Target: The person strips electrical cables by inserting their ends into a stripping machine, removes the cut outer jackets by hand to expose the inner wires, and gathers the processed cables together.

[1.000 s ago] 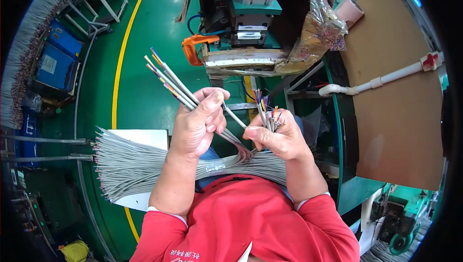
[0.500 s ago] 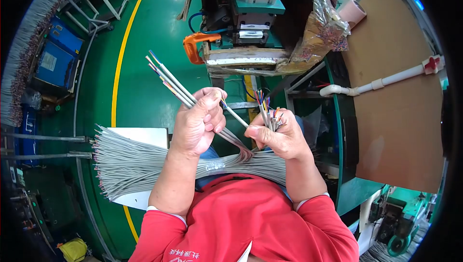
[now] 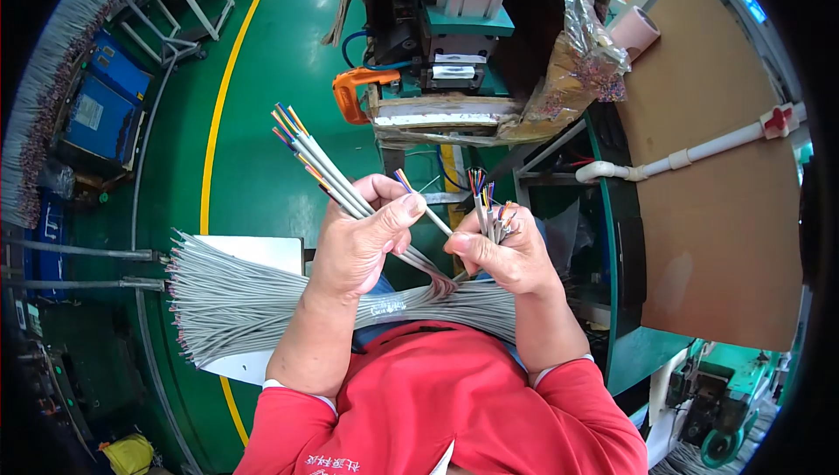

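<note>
At far right, clear plastic cradles coloured scraps as, over the near grey cable bundle, both forearms reach forward, left hand and right hand fingers pinching one slim cable stretched between, more cables clutched in each

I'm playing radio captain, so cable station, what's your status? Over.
Left hand clutching grey cables. Right hand holding other cables. One cable spans both. Big bundle below.
</note>
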A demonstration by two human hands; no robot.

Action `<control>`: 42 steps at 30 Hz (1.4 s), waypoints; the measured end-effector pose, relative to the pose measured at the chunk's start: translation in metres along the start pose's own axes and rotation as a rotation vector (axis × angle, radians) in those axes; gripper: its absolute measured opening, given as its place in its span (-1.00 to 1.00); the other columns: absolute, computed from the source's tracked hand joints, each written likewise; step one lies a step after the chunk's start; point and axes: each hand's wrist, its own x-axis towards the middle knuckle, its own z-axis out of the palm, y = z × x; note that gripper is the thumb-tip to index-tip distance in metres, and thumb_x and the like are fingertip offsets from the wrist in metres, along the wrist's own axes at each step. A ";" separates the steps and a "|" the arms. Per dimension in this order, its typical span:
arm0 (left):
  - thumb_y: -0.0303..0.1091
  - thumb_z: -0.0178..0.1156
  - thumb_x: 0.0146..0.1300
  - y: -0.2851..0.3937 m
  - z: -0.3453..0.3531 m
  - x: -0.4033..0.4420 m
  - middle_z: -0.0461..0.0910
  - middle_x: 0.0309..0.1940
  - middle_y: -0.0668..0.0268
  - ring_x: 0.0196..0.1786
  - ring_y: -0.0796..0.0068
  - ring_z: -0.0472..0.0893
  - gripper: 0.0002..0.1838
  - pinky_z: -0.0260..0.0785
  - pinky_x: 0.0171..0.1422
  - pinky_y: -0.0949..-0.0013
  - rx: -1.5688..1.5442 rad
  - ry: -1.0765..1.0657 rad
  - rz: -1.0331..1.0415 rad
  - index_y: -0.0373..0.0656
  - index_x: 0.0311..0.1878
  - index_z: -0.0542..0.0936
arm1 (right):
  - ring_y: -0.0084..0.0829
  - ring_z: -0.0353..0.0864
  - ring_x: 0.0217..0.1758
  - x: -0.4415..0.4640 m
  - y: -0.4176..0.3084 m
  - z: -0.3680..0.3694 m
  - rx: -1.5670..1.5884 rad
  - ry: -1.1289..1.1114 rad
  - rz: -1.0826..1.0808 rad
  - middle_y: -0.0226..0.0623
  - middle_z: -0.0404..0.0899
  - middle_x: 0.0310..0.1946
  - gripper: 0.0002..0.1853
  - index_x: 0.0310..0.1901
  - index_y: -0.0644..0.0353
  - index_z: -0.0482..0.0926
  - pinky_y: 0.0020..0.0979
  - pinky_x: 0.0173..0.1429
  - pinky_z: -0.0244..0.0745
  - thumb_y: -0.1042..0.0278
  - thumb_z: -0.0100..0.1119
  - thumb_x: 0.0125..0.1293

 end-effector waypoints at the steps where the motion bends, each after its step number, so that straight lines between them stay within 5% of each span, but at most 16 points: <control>1: -0.41 0.28 0.27 -0.002 0.000 0.000 0.37 -0.56 0.47 -0.62 0.71 0.26 -0.87 0.21 -0.48 0.50 0.000 -0.001 0.004 -0.18 -0.29 0.50 | -0.61 0.47 -0.63 0.000 0.000 0.001 -0.001 -0.002 -0.003 -0.38 0.52 -0.69 -0.80 -0.40 0.34 0.65 -0.53 -0.53 0.32 0.38 0.29 0.30; 8: -0.46 0.33 0.21 -0.013 0.006 0.001 0.37 -0.59 0.47 -0.62 0.69 0.28 -0.80 0.24 -0.45 0.46 -0.377 0.016 0.004 -0.14 -0.40 0.46 | -0.63 0.48 -0.62 -0.001 -0.006 0.010 -0.051 0.006 -0.029 -0.40 0.54 -0.68 -0.80 -0.41 0.33 0.64 -0.52 -0.53 0.35 0.38 0.27 0.32; 25: -0.38 0.24 0.26 -0.001 -0.015 0.020 0.23 -0.67 0.53 -0.66 0.69 0.19 -0.85 0.15 -0.51 0.49 -0.298 0.020 0.017 -0.09 -0.36 0.45 | -0.67 0.41 -0.63 -0.002 -0.007 0.006 -0.018 -0.012 -0.030 -0.42 0.51 -0.69 -0.79 -0.44 0.32 0.62 -0.53 -0.54 0.27 0.38 0.28 0.31; 32: -0.39 0.20 0.28 -0.011 -0.017 0.014 0.18 -0.66 0.54 -0.67 0.71 0.18 -0.85 0.17 -0.52 0.52 -0.369 -0.062 0.076 -0.10 -0.33 0.41 | -0.67 0.34 -0.64 0.043 0.008 -0.028 0.194 0.346 -0.011 -0.46 0.45 -0.69 -0.76 -0.42 0.29 0.58 -0.56 -0.51 0.19 0.30 0.25 0.32; 42: -0.41 0.20 0.28 0.002 -0.018 0.001 0.19 -0.67 0.51 -0.68 0.69 0.17 -0.88 0.17 -0.56 0.51 -0.367 -0.095 0.108 -0.12 -0.27 0.43 | -0.68 0.31 -0.65 0.083 0.021 -0.037 0.307 0.433 0.031 -0.49 0.43 -0.67 -0.75 -0.41 0.25 0.57 -0.59 -0.52 0.15 0.24 0.29 0.30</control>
